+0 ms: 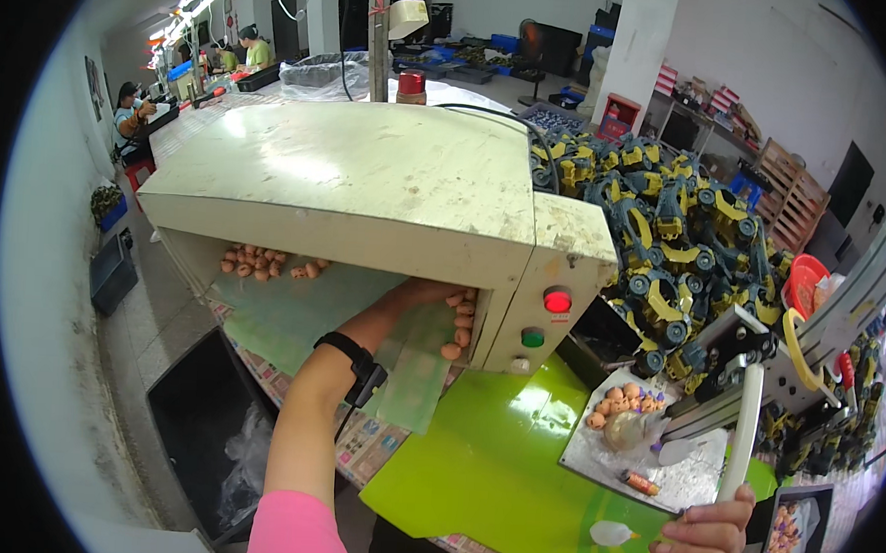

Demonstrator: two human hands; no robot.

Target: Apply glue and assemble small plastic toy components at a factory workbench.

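My left arm, in a pink sleeve with a black wrist strap (356, 364), reaches into the opening of a cream metal machine (366, 222). Only part of my left hand (437, 290) shows under the upper edge; its fingers are hidden. Beside it, small round peach-coloured pieces (462, 336) line the opening's right side, and several more (251, 259) lie at its far left on a green sheet (301, 304). At the lower right my right hand (705, 539) is closed around the pale lever (745, 433) of a bench press (701, 410). More peach-coloured pieces (622, 398) lie by the press base.
A small white dropper bottle (610, 533) lies on the bright green board (484, 459). Toy vehicles (671, 228) in grey and yellow are heaped behind. A black bin (205, 414) stands at left, a box of pieces (785, 545) at lower right. People (257, 52) sit far left.
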